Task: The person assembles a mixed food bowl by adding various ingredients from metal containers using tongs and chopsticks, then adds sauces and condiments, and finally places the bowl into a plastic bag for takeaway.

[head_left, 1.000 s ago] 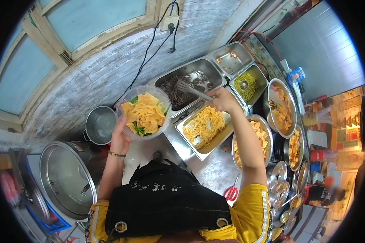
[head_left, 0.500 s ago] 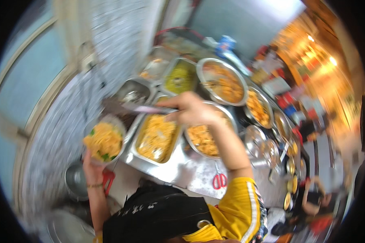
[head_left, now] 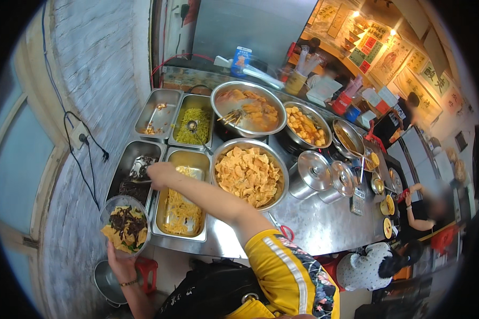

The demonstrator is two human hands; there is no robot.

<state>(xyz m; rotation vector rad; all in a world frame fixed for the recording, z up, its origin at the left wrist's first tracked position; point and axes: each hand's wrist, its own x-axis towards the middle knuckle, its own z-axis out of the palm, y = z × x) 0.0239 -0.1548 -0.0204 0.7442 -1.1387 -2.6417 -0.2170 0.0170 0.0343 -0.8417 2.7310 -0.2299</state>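
Clear bowl [head_left: 124, 227] sits cupped in our left hand [head_left: 118, 261], just below-left of our right hand [head_left: 160, 174] clamped on tongs [head_left: 139, 169] over the dark-food tray [head_left: 133, 171].

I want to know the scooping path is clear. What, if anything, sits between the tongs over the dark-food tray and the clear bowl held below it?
Nothing visible does. The right hand holds the tongs over the tray of dark food, and the left hand holds the clear bowl just past that tray's near edge, open side up.

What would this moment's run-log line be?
left hand: holds bowl of mixed food | right hand: over dark-food tray, grips tongs | noodle tray alongside
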